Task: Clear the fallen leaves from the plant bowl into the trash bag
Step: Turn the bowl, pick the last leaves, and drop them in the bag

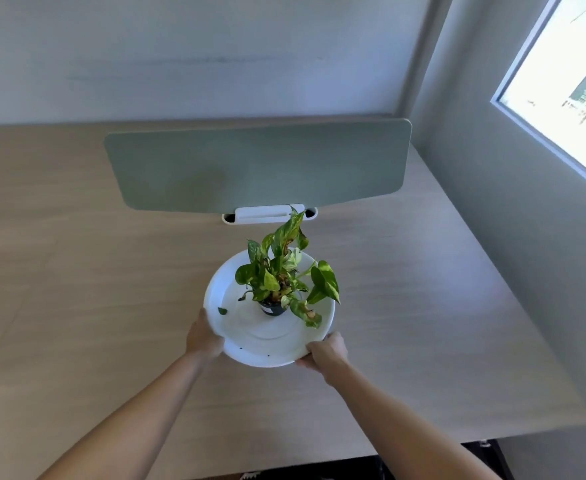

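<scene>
Nearest the camera, two bare forearms reach out over a pale wooden table. The left hand is clasped on the near left rim of a shallow white bowl, and the right hand grips the near right rim, thumb on top and fingers tucked under the edge. Whether the bowl rests on the table or is lifted a little clear of it cannot be told from here

Inside the bowl, a small dark fallen leaf lies near the left rim, just beyond the left hand, and a few dark specks sit on the near part of the dish. Further in stands a small dark pot holding a leafy green plant, some of its leaves yellowed and browned, one drooping over the right side of the bowl

The trash bag is nowhere in view, so the step in hand looks like positioning or carrying the bowl. To do it well, keep the bowl level with both hands gripping evenly, since the pot looks top-heavy and likely to slide or tip on the smooth dish. Move slowly so the loose leaf stays inside until the bag is within reach, then free one hand to pick it out

Beyond the plant, a grey-green panel stands upright in a white holder, with a wall and a bright window at the far right
</scene>
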